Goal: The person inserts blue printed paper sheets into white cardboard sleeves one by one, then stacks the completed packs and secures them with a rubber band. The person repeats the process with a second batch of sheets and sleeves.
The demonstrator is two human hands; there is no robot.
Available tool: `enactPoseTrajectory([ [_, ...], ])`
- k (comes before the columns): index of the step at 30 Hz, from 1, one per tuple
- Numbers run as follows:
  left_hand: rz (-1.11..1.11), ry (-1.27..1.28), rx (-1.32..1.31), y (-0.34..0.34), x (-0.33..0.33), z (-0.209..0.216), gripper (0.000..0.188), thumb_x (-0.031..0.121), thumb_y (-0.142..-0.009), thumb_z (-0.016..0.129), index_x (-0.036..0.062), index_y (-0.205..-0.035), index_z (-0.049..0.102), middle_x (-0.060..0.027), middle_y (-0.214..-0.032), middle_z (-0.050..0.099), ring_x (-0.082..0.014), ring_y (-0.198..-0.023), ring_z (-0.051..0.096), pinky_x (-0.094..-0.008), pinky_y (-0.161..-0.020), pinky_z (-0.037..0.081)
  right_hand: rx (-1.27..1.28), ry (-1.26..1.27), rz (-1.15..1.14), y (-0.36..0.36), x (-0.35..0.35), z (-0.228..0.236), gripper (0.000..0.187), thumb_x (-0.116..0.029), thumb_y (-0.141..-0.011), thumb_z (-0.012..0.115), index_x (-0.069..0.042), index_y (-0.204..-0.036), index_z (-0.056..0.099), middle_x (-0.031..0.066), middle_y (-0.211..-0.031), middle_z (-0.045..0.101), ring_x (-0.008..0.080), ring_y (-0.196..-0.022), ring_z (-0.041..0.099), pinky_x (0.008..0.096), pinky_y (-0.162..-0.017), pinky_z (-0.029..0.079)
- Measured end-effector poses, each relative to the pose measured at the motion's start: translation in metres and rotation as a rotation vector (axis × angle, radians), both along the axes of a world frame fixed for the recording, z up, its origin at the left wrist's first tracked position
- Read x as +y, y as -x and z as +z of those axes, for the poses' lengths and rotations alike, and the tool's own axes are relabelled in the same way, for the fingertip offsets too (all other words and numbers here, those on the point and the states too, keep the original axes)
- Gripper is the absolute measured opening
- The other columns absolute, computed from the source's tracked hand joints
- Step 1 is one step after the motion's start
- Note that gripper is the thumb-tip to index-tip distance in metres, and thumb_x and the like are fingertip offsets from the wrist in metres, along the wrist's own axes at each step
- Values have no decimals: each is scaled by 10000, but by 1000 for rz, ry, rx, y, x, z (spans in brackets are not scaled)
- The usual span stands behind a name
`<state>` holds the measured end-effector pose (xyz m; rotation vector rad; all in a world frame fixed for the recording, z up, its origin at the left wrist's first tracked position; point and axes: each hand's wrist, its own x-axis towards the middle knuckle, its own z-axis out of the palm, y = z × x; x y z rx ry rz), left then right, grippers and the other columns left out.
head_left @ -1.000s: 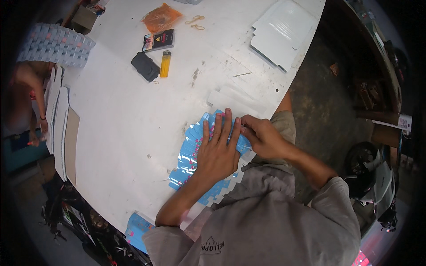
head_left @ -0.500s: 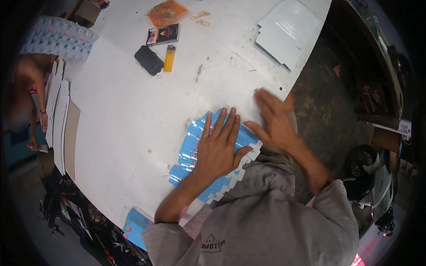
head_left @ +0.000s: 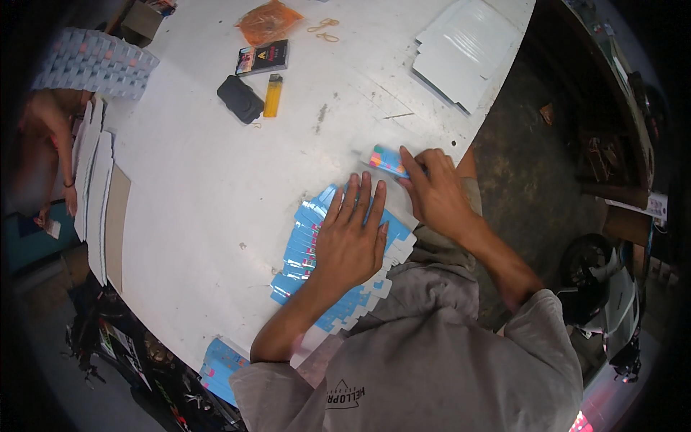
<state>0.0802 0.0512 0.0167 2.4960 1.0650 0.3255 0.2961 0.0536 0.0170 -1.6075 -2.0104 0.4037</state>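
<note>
My left hand (head_left: pixel 350 241) lies flat, fingers stretched, on a fanned row of flat blue cartons (head_left: pixel 296 252) with white flaps along the lower right side. Just beyond its fingertips, my right hand (head_left: pixel 440 196) pinches one blue carton (head_left: pixel 387 160) with pink and green print between thumb and fingers. That carton is tilted above the white table, and its far end is smeared by motion. Part of the fanned row is hidden beneath my left hand and forearm.
On the white table (head_left: pixel 194 194) are a yellow lighter (head_left: pixel 273 96), a black case (head_left: pixel 240 99), a dark box (head_left: pixel 262 57), an orange bag (head_left: pixel 269 23) and rubber bands (head_left: pixel 324 30). White sheets (head_left: pixel 461 61) lie far right. Another person's arm (head_left: pixel 61 144) is at left.
My right hand was open and holding nothing beside the row; now it grips a blue carton farther up the table. My left hand stays flat on the row, its thumb drawn in closer.
</note>
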Motion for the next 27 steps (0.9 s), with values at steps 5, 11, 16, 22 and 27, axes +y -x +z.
enactPoseTrajectory([
  [5, -76, -54, 125, 0, -2, 4, 751, 201, -883, 630, -43, -1561, 417, -254, -1667, 335, -423, -1546, 325, -616, -1254, 209, 316, 457, -16, 11, -14, 3, 300, -164, -1015, 645, 35, -1240, 640, 246, -790, 708, 384, -725, 739, 457, -658, 542],
  [11, -66, -14, 11, 3, 4, 4, 816, 204, -850, 642, -68, -1572, 374, -264, -1679, 307, -420, -1571, 278, -601, -1272, 174, 301, 509, -17, -26, 32, 26, 279, -209, -986, 717, 11, -1156, 713, 154, -795, 739, 248, -700, 715, 383, -657, 543],
  [16, -6, -47, -90, 0, 1, -4, 751, 247, -954, 601, -80, -1579, 344, -323, -1672, 264, -472, -1570, 239, -587, -1274, 169, 481, 401, 22, -23, 14, 26, 194, -163, -994, 684, 1, -1093, 712, 151, -829, 742, 256, -764, 728, 376, -741, 547],
  [22, -21, -23, 52, -3, -1, -1, 696, 246, -986, 572, -20, -1596, 368, -339, -1674, 235, -494, -1570, 212, -700, -1228, 156, 375, 297, -73, -17, -7, 27, 131, 8, -940, 657, 29, -1065, 688, 212, -786, 695, 332, -687, 704, 388, -691, 547],
  [27, -100, -132, 181, 1, -4, -1, 667, 241, -973, 591, -1, -1572, 426, -341, -1671, 244, -492, -1568, 220, -736, -1203, 159, 485, 470, 42, 7, -16, 15, 119, -6, -957, 654, 44, -1063, 674, 184, -747, 678, 274, -661, 668, 384, -636, 526],
])
